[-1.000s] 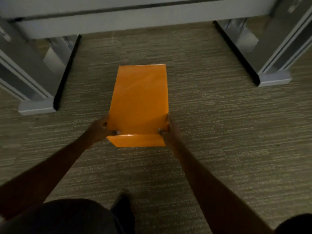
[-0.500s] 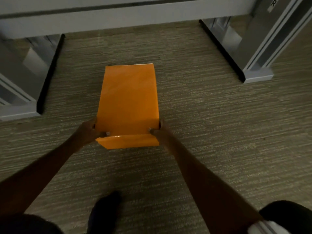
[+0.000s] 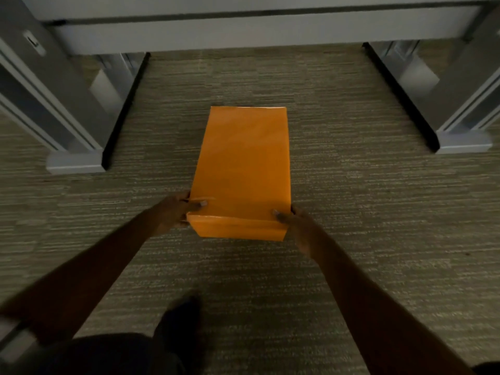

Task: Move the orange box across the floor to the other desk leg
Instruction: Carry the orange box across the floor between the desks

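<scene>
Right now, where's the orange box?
In the head view the flat orange rectangular box sits mid-carpet between the two grey desk legs, left and right, its near end gripped by left hand and right hand.

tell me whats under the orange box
Carpet shows all around the box, so it likely runs under it; the patch beneath is covered. Whether the box rests or is lifted is unclear. The left hand and right hand grip its near corners.

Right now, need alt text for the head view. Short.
Two hands, left hand and right hand, grip the near corners of an orange box on a carpeted floor. It sits about midway between two grey desk legs, the left desk leg and the right desk leg, touching neither.
</scene>
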`<action>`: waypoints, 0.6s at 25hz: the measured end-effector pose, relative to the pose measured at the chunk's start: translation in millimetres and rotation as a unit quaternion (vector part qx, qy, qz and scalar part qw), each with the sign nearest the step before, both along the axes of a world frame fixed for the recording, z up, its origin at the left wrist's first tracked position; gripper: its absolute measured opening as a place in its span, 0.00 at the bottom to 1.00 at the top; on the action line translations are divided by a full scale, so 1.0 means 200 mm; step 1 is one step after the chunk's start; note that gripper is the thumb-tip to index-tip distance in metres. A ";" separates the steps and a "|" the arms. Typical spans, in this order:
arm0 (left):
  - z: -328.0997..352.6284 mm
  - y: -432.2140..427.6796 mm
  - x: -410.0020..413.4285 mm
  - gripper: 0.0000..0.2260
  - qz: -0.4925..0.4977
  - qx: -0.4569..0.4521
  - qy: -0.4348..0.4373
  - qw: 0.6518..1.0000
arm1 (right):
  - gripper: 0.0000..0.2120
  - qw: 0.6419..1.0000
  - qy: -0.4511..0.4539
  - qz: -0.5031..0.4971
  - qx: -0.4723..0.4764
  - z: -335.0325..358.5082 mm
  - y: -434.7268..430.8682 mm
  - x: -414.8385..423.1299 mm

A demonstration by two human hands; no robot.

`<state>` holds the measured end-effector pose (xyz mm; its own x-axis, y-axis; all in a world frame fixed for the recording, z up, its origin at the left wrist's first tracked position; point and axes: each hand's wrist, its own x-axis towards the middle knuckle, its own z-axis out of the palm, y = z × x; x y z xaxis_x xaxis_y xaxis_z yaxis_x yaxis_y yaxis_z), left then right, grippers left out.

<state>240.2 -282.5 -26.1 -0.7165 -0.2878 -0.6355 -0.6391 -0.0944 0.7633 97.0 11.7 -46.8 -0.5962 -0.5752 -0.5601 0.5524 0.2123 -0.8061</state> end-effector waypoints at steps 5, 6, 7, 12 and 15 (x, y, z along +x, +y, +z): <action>-0.16 0.11 0.08 0.10 0.087 0.089 0.060 0.990 | 0.28 0.999 -0.021 0.022 -0.028 -0.04 -0.01 -0.01; -0.16 0.12 0.10 0.11 0.093 0.096 0.068 0.989 | 0.29 0.999 -0.023 0.019 -0.031 -0.04 -0.01 -0.01; -0.16 0.13 0.11 0.12 0.096 0.098 0.077 0.988 | 0.29 0.999 -0.021 0.018 -0.032 -0.05 -0.01 -0.02; -0.10 0.05 0.23 0.12 0.150 0.033 0.117 0.981 | 0.28 0.999 0.025 0.037 -0.027 0.02 -0.14 0.10; -0.03 -0.17 0.36 0.07 0.191 -0.030 0.146 0.970 | 0.23 0.995 0.045 0.066 -0.057 0.10 -0.39 0.24</action>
